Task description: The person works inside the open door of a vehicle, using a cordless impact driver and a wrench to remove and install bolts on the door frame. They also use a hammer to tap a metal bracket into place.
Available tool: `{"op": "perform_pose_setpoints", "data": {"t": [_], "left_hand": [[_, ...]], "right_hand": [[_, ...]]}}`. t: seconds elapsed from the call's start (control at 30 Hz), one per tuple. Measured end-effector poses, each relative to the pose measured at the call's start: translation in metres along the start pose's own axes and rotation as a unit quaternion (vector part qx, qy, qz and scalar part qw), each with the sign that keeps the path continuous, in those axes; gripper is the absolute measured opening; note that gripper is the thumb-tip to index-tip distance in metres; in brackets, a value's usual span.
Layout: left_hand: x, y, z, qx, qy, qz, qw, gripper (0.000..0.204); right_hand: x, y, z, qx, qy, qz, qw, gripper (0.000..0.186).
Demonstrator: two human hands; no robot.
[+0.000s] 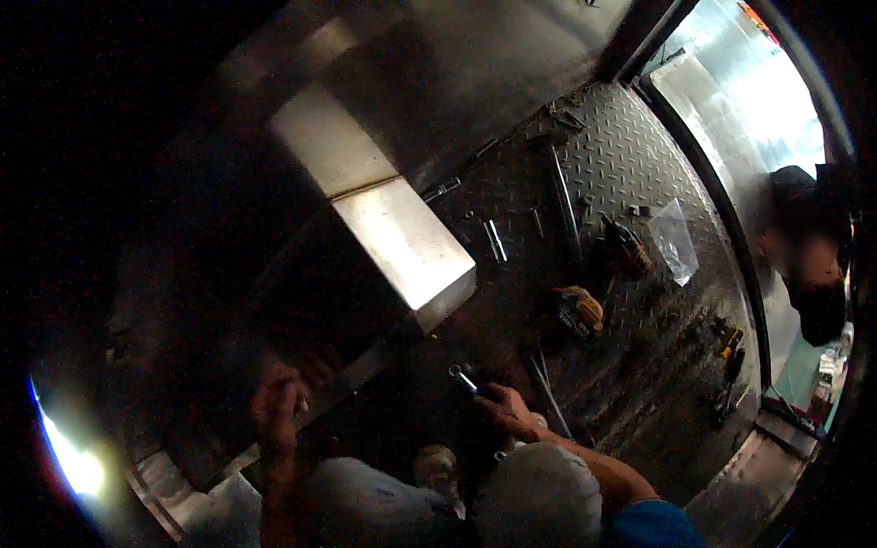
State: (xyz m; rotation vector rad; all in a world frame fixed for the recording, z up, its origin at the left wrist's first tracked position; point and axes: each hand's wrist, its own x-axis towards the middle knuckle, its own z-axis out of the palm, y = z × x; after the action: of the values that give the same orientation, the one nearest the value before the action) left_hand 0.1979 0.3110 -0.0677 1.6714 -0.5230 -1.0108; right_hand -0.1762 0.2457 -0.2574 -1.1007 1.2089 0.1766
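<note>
My right hand [510, 411], in front of my right knee, is wrapped round a wrench [467, 382]. The ring end of the wrench sticks out past my fingers, toward the upper left. In shadow at the left, my left hand [278, 398] is raised with its fingers curled together. A small pale spot shows at its fingertips; what it is I cannot make out. A bright metal box-shaped duct [409, 245] stands just beyond both hands, its lower end nearest to the wrench.
Tools lie on the tread-plate floor [630, 137]: a long bar [565, 196], a socket [495, 240], a second long bar [548, 395] by my right hand. A yellow-and-black tool part [579, 310], a clear plastic bag [674, 242] and yellow-handled pliers [731, 343] lie farther right. Another person [804, 251] is at the doorway.
</note>
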Motion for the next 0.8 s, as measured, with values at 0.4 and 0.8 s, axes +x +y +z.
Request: {"op": "perform_pose_setpoints", "data": {"t": [0.4, 0.8], "left_hand": [[-0.095, 0.066, -0.014, 0.084, -0.337, -0.509, 0.787, 0.041], [-0.090, 0.084, -0.040, 0.116, -0.283, -0.367, 0.879, 0.058]], "right_hand": [[-0.012, -0.046, 0.001, 0.191, -0.130, -0.049, 0.972, 0.032], [-0.022, -0.042, -0.020, 0.228, -0.081, -0.026, 0.970, 0.035]]}}
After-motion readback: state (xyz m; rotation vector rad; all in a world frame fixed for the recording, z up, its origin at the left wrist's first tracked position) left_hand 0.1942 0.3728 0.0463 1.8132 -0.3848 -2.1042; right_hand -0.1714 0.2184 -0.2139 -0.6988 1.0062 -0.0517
